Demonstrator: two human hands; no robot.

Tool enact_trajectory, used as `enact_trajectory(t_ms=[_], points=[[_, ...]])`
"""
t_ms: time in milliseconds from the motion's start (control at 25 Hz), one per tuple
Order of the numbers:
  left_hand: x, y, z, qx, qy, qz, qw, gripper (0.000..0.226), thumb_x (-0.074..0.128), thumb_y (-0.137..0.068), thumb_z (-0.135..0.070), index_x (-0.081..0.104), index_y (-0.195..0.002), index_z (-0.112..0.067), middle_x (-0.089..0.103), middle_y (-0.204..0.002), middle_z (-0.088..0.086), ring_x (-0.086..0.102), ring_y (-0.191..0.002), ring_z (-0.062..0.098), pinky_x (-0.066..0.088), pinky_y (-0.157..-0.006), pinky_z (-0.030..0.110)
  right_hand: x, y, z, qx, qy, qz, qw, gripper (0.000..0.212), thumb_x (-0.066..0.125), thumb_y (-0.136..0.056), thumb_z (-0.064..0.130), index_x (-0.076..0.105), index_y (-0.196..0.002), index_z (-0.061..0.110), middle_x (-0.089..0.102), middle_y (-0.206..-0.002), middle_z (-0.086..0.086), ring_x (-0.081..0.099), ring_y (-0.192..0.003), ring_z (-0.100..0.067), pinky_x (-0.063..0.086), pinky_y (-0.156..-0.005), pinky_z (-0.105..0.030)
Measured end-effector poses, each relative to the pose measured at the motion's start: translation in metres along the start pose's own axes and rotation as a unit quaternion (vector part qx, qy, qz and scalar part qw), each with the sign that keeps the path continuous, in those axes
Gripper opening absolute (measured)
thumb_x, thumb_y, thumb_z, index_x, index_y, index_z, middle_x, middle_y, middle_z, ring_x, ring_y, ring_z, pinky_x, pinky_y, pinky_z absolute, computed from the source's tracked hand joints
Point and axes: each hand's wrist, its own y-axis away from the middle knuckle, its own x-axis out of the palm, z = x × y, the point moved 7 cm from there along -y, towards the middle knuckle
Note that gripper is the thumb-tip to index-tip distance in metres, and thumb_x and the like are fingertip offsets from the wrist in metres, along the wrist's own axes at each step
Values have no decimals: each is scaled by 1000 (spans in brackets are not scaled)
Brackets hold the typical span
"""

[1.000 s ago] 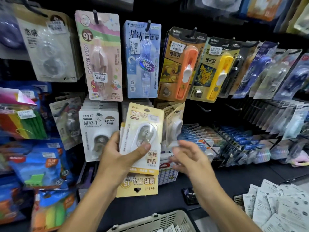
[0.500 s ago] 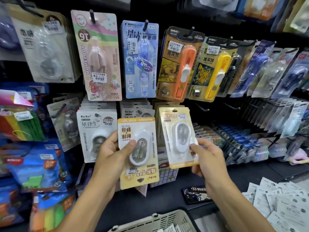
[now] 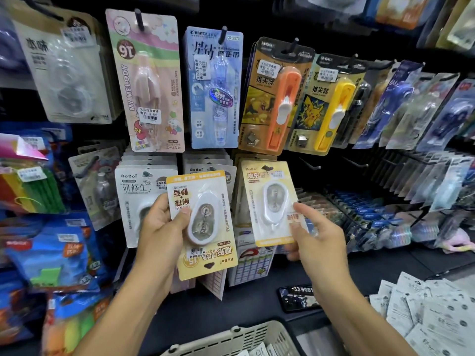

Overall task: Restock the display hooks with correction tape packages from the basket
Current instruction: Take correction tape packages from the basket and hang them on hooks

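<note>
Held package [image 3: 205, 224]: yellow card, white oval correction tape under a clear blister, upside down, gripped in the left hand [image 3: 160, 228].
Hung package [image 3: 272, 201]: same yellow card, upright on the lower hook row, its lower right edge pinched by the right hand [image 3: 317, 238].
Basket [image 3: 231, 339]: beige, slotted, at the bottom edge.

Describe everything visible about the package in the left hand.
The package is a yellow card with a clear blister holding a white oval correction tape. It is held upside down, its hang hole at the bottom and print inverted, tilted slightly. A price sticker sits near its lower end. The left hand grips its left edge, thumb on the front. It overlaps hanging packages behind.
</note>
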Motion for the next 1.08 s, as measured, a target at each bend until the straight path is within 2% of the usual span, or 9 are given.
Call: enact_trajectory(t_ms=[160, 280, 400, 520, 600, 800, 920, 1000, 1080], points=[[7, -3, 5, -9, -3, 11, 1000, 27, 51, -102, 1, 67, -107, -19, 80, -103, 2, 77, -87, 15, 63, -70, 34, 22, 10, -8, 59, 7, 123, 991, 54, 70, -94, 16, 49, -132, 47, 58, -131, 17, 66, -110, -9, 55, -97, -43], [33, 5, 10, -35, 26, 91, 995, 22, 54, -100, 1, 64, -111, -14, 80, -102, 6, 77, -89, 19, 64, -76, 41, 58, 32, -5, 37, -47, 258, 964, 47, 69, -93, 10, 54, -132, 33, 76, -113, 2, 74, -101, -18, 58, -93, -41], [34, 9, -4, 80, -111, 98, 986, 18, 60, -99, -7, 65, -111, -19, 79, -103, -3, 74, -95, 13, 61, -83, 34, 59, 29, -2, 7, -93, 224, 970, 34, 61, -96, 2, 64, -122, 25, 78, -107, -5, 76, -88, -23, 62, -68, -36], [13, 11, -32, 295, -482, -27, 824, 32, 67, -93, -19, 65, -125, -22, 62, -136, -2, 48, -131, 17, 35, -109, 36, 28, 7, -2, 13, -98, 126, 987, 36, 56, -101, 4, 64, -124, 30, 78, -100, -1, 70, -67, -17, 52, -46, -27], [5, 5, -28, 251, -573, -35, 780, 49, 65, -94, -26, 55, -142, -24, 39, -160, 4, 21, -152, 23, 13, -124, 45, 16, 0, -2, 17, -82, 97, 992, 39, 59, -100, 6, 63, -121, 38, 78, -94, 1, 66, -61, -12, 48, -43, -25], [10, 19, -33, 261, -468, -16, 844, 61, 68, -92, -41, 49, -148, -26, 37, -161, -5, 25, -151, 18, 13, -126, 49, 6, -4, 17, -43, -44, 178, 982, 27, 74, -87, 8, 72, -105, 28, 75, -77, -1, 63, -55, -13, 45, -42, -21], [25, 23, -21, 190, -405, 167, 879, 76, 73, -75, -64, 46, -144, -46, 45, -148, -33, 42, -139, 4, 31, -121, 36, 14, 8, 30, -36, -65, 302, 951, 34, 81, -77, 15, 73, -107, 28, 77, -83, -11, 72, -67, -20, 57, -55, -27], [42, 37, 5, 10, -268, 379, 886, 63, 81, -72, -52, 61, -131, -43, 72, -126, -16, 68, -115, 10, 54, -101, 31, 17, 12, 30, -41, -92, 275, 956, 40, 85, -73, 19, 69, -109, 27, 77, -86, -18, 72, -69, -24, 59, -59, -32], [50, 47, 16, -31, -228, 446, 865, 36, 83, -83, -36, 72, -117, -30, 79, -110, 2, 76, -94, 19, 61, -79, 29, 16, 9, 24, -30, -102, 186, 977, 41, 84, -71, 26, 66, -107, 23, 76, -87, -19, 72, -67, -23, 59, -59, -34]])
